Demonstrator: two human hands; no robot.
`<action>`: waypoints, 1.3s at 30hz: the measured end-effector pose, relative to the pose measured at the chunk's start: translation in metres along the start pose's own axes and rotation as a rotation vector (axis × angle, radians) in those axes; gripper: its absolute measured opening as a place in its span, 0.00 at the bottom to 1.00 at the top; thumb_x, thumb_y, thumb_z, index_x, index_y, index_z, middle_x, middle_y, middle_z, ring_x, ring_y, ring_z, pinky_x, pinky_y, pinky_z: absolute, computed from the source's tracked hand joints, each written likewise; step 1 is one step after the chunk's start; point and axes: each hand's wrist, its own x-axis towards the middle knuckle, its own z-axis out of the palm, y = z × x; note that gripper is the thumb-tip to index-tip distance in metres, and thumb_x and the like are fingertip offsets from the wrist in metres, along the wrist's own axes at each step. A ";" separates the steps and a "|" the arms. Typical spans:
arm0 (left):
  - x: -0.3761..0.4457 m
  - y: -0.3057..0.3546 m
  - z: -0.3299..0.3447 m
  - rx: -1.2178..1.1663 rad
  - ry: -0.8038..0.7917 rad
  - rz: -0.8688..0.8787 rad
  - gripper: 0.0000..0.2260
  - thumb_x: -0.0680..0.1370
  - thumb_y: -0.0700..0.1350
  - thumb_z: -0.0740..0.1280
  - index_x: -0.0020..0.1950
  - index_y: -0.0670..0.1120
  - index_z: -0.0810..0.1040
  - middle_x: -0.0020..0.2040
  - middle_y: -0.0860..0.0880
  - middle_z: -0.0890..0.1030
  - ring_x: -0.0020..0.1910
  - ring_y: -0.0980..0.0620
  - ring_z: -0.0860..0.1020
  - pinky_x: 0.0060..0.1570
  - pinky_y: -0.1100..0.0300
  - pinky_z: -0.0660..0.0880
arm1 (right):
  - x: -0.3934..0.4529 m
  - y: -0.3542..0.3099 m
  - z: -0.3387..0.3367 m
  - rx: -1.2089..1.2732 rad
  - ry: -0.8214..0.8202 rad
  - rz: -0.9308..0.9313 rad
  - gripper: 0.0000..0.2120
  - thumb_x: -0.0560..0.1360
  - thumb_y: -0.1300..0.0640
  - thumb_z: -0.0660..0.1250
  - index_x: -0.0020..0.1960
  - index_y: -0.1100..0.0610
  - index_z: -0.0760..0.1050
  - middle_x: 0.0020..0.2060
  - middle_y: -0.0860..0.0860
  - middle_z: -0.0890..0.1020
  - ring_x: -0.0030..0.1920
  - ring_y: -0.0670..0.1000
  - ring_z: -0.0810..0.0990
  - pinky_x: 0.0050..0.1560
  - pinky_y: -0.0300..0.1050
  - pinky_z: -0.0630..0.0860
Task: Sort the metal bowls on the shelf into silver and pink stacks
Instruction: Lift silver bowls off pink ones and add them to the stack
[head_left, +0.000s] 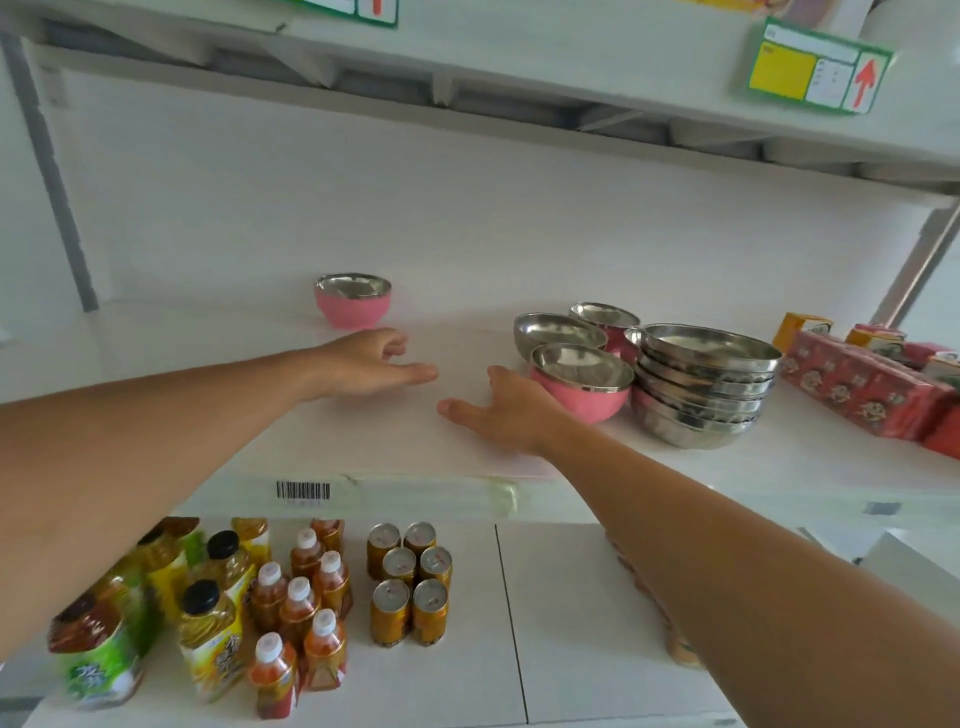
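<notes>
From your head view, you are early in the sort: one pink bowl (352, 300) stands alone toward the back edge of the shelf (208, 415), left of centre, as the start of the pink stack, while the rest wait in a cluster toward the right end. Your left hand (363, 364) lies empty just in front of that lone bowl, fingers (415, 372) loosely apart and not touching it. Your right hand (506, 410) reaches for the nearest pink bowl (582, 382), spread wide with the palm close against its near wall; whether it is touching yet I cannot tell, and it has not closed. Beside that bowl leans a nested stack of silver bowls (709, 384), tilted, with what looks like a pink one wedged low in it. A single silver bowl (558, 332) and another pink bowl (608, 322) sit behind. I judge the next move is to close on the near pink bowl, lift it clear and nest it into the lone one. These are smooth, round, rolled-rim bowls, shiny inside and matte pink outside, likely slippery, so grip the rim.
</notes>
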 end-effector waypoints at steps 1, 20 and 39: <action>0.005 0.000 -0.001 -0.003 -0.005 0.003 0.50 0.74 0.70 0.74 0.87 0.45 0.60 0.84 0.48 0.68 0.80 0.52 0.69 0.75 0.58 0.65 | 0.001 0.000 -0.001 -0.003 0.007 0.012 0.42 0.74 0.26 0.69 0.71 0.59 0.71 0.56 0.53 0.81 0.55 0.55 0.81 0.46 0.48 0.74; 0.038 -0.011 -0.024 0.031 -0.084 0.069 0.58 0.65 0.78 0.72 0.87 0.49 0.61 0.84 0.51 0.69 0.80 0.55 0.69 0.77 0.58 0.66 | 0.033 -0.008 0.008 -0.135 0.064 0.134 0.41 0.78 0.30 0.66 0.76 0.62 0.67 0.69 0.59 0.77 0.66 0.60 0.79 0.63 0.53 0.78; 0.055 -0.036 -0.024 -0.025 -0.125 0.147 0.50 0.73 0.71 0.75 0.87 0.48 0.60 0.83 0.50 0.69 0.79 0.55 0.70 0.77 0.58 0.65 | 0.039 -0.006 0.017 -0.087 0.128 0.198 0.38 0.75 0.28 0.68 0.72 0.56 0.72 0.63 0.53 0.82 0.63 0.57 0.81 0.55 0.47 0.75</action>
